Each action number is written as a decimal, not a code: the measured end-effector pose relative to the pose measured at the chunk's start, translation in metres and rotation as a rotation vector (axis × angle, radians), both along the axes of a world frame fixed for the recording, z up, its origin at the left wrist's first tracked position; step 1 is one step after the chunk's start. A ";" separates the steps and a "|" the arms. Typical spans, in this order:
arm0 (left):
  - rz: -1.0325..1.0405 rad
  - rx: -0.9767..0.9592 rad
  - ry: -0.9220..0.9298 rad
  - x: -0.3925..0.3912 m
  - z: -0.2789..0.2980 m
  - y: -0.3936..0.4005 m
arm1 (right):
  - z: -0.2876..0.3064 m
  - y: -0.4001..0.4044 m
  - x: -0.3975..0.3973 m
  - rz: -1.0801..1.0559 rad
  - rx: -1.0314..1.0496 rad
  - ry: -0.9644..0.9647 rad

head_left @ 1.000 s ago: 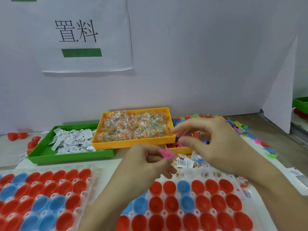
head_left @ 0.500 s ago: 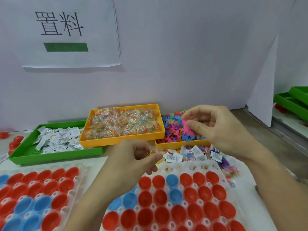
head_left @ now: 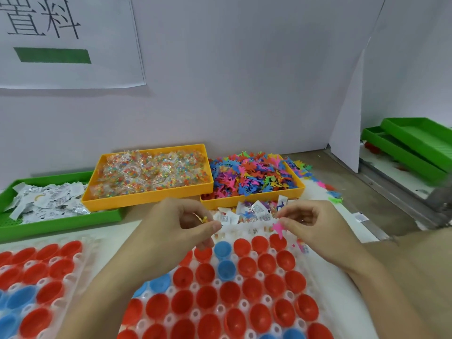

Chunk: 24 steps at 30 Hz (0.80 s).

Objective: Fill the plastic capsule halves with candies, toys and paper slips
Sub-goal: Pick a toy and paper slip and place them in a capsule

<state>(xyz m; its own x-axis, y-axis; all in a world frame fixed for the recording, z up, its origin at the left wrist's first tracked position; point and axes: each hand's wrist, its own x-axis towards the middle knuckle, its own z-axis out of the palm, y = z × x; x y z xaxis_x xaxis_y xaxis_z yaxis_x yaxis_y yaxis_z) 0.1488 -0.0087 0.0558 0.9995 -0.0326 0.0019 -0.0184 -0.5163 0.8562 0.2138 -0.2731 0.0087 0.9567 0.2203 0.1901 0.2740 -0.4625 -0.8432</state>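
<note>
Glossy plastic capsule halves [head_left: 247, 296], clear plastic tray [head_left: 266, 302], crinkly foil-paper slips [head_left: 49, 204]

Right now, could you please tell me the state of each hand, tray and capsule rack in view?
Left hand: pinching a small yellow piece.
Right hand: pinching a pink toy.
Candy tray: full.
Toy tray: heaped, spilling over.
Paper slip tray: partly filled.
Capsule halves: open, nearest rows empty.

Red & blue capsule halves [head_left: 249, 297], pink toy [head_left: 278, 228], yellow-orange candy tray [head_left: 146, 196], green slip tray [head_left: 61, 225].
</note>
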 end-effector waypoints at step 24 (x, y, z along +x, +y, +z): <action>-0.152 0.104 -0.086 -0.006 0.008 -0.009 | 0.002 -0.012 -0.011 0.192 0.043 0.001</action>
<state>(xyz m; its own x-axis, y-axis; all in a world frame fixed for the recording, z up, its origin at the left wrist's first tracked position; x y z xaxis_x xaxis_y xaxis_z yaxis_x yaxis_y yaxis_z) 0.1430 -0.0174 0.0641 0.9794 -0.1872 0.0756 -0.1734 -0.5880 0.7901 0.2027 -0.2848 0.0111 0.8982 0.3903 0.2024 0.3528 -0.3651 -0.8615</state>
